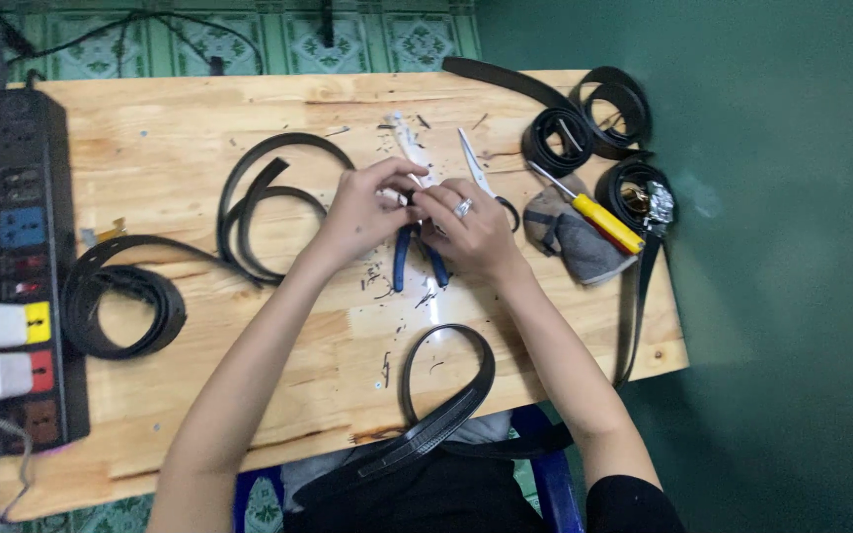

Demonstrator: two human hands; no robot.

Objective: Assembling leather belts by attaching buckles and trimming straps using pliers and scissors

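Open bare wood on the table (249, 109) from nine to eleven o'clock of the left hand (362, 212), between the looped black belt (273, 192) and the far edge; also open toward five o'clock of the right hand (471, 232), near the front right corner. Blocked at one to three o'clock by scissors (476, 168), a yellow-handled screwdriver (594, 217), a grey cloth (570, 237) and coiled belts (584, 123). Hemmed at six o'clock by the blue-handled pliers (417, 257) and a curved belt (446, 380), at eight o'clock by a belt coil (120, 301), with a power strip (27, 257) along the left edge.
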